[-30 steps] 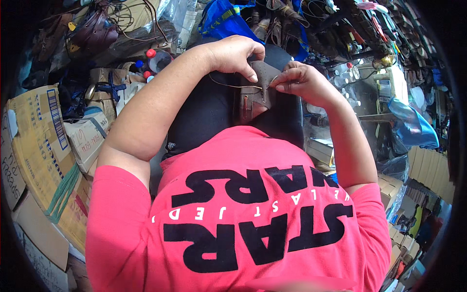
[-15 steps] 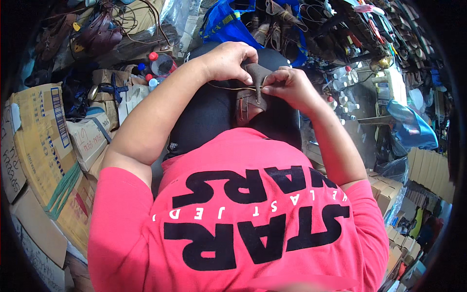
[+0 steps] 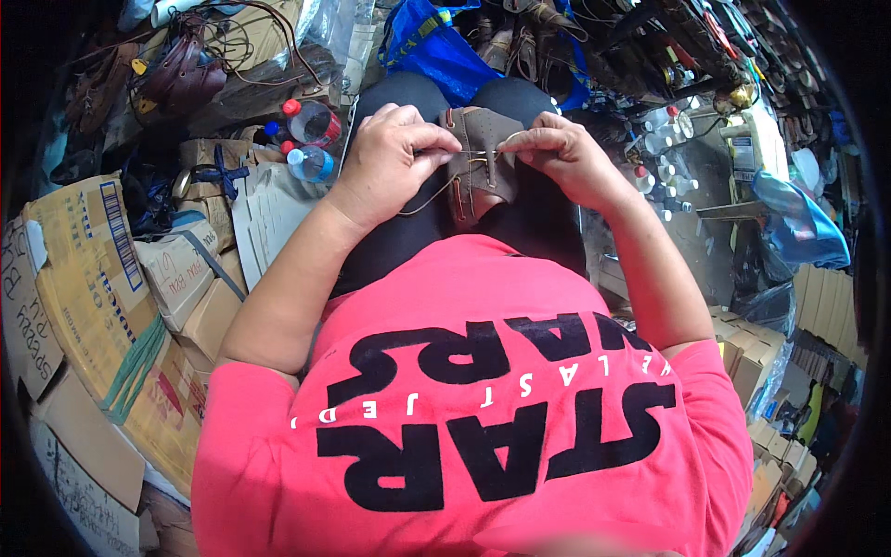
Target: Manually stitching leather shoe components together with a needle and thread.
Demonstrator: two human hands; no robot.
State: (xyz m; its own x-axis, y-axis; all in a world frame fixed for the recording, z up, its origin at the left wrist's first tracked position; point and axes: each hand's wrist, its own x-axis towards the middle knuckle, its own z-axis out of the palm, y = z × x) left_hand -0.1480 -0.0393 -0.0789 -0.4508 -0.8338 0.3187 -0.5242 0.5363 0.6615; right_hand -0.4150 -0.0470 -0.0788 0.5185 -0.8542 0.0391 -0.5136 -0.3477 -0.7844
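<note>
A brown leather shoe upper (image 3: 484, 136) rests between my thighs, with a row of stitch holes and reddish-brown lace along its side. My left hand (image 3: 393, 160) is closed in a pinch at its left edge, on a thin tan thread (image 3: 429, 200). To the right of the leather, my right hand (image 3: 568, 156) also pinches the thread between thumb and forefinger. A short length of thread runs across the leather between my fingertips, and a loose part trails down to the left over my dark trousers. Whether a needle is on the thread, I cannot make out.
A blue bag (image 3: 436, 51) holding leather shoe pieces stands beyond my knees. Plastic bottles with red and blue caps (image 3: 312, 123) are at the left, and clear bottles (image 3: 664, 139) at the right. Cardboard boxes (image 3: 97, 251) crowd the left side.
My left hand has come down and left from above the leather to its left edge. My right hand has shifted slightly. The leather upper has turned, showing more of its stitched side.
</note>
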